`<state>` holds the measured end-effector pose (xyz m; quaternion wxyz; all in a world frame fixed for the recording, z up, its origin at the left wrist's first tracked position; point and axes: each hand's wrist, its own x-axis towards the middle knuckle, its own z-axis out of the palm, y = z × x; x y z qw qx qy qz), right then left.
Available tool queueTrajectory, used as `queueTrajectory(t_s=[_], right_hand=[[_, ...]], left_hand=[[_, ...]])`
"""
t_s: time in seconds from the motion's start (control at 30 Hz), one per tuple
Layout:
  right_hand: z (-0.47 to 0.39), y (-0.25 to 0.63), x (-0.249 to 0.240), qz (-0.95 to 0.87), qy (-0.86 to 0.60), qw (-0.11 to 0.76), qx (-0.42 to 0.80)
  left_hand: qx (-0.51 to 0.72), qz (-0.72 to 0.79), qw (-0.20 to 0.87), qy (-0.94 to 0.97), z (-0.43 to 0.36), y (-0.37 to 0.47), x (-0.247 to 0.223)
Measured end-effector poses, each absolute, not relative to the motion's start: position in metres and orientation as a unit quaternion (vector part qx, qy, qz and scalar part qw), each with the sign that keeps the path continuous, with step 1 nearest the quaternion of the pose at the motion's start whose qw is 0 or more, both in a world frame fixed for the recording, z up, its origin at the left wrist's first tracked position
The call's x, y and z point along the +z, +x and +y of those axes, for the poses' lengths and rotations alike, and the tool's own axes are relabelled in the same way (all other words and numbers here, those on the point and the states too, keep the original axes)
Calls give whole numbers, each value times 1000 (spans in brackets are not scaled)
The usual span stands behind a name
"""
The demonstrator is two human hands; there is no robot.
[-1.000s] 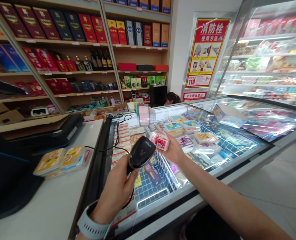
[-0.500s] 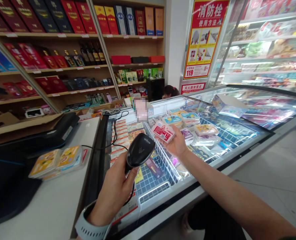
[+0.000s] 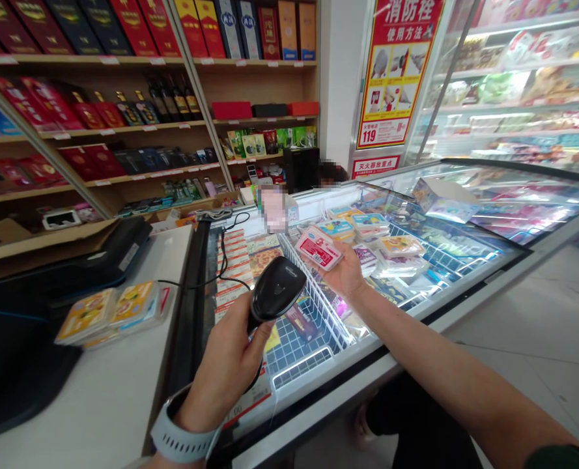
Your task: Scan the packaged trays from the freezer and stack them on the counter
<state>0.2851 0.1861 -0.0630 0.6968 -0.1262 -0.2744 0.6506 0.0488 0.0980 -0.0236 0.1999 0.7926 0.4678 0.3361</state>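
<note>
"While the left hand [image 3: 233, 345] wraps snugly round the grip of a black scanner [image 3: 279, 286], the right hand [image 3: 346, 272] holds up a small flat pack [image 3: 320, 249] with a red label!"

"And where exactly is that pack?"

"Just beyond the scanner's head and a little to its right, a gap between the two, up above the chest freezer [image 3: 328, 408]. It's tilted, label toward the wearer, pinched at its right-hand end."

"So both hands are full! What's around them?"

"Beyond the scanner's right side, a white wire basket [image 3: 327, 312], a dark purple packet [image 3: 301, 324] lying in it. Near the right hand, a spread of more packs [image 3: 370, 225], blue, orange and purple; whether they rest on the glass or under it, these commentators cannot tell."

"Over on the left?"

"A pale counter [image 3: 108, 397], orange-labelled packs [image 3: 133, 304] piled by its edge, and a black cable [image 3: 172, 284] running off across the freezer. A pale watch strap [image 3: 184, 435] circles the left wrist."

"At the back?"

"Shelves [image 3: 254, 79] of boxes [image 3: 143, 26] and bottles [image 3: 174, 101], a red poster [image 3: 391, 71], and a person [image 3: 333, 172] low behind the freezer, dark hair showing!"
</note>
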Motion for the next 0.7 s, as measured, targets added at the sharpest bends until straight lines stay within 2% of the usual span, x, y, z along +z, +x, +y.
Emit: queueTrajectory(t_s=[0.37,0.7], right_hand=[[189,284,-63,-249,-126,712,644],[189,283,-62,-238,-133,713,646]], left_hand=[[287,463,193,816,98,55,-25],[290,462,144,826,96,59,-28]])
